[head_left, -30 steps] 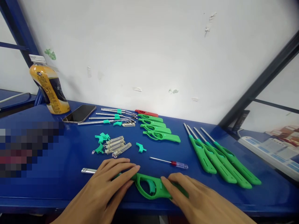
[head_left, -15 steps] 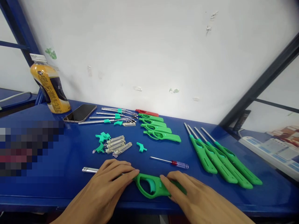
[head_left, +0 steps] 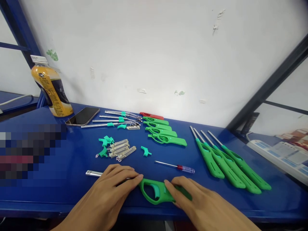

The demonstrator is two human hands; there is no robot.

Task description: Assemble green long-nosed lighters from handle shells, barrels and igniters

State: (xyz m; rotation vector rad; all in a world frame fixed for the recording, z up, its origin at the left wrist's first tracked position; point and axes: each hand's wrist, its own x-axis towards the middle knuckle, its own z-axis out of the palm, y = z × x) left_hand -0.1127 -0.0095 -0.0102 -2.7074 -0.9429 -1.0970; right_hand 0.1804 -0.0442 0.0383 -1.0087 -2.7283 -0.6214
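1. Closest in, both hands are laid palm-down on the green lighter [head_left: 156, 192] at the front edge of the blue table [head_left: 240, 205]. The left hand [head_left: 108, 192] is spread flat over its front end, from which the metal tube [head_left: 92, 173] runs out to the left. The right hand [head_left: 199, 205] is rested with fingers extended over the rear of the handle. Neither hand is closed round the lighter, which is pressed to the table.
2. Compared with a second and half a second ago, almost nothing is altered: hands and lighter are found in the same places. The work is judged to be at the same stage, with the lighter kept pinned.
3. Just behind, one screwdriver [head_left: 175, 166] and one loose teal trigger [head_left: 145, 150] are seen. About four clear cartridges [head_left: 121, 149] are bunched with a few teal pieces [head_left: 104, 142], whose number cannot be told.
4. To the right, four finished lighters [head_left: 226, 163] are laid side by side.
5. Farther back, four green handle shells [head_left: 163, 131], one red shell [head_left: 151, 116] and about four collared tubes [head_left: 113, 121] are ranged.
6. Farthest left, one phone [head_left: 83, 116] and one bottle [head_left: 51, 88] are placed by the wall.
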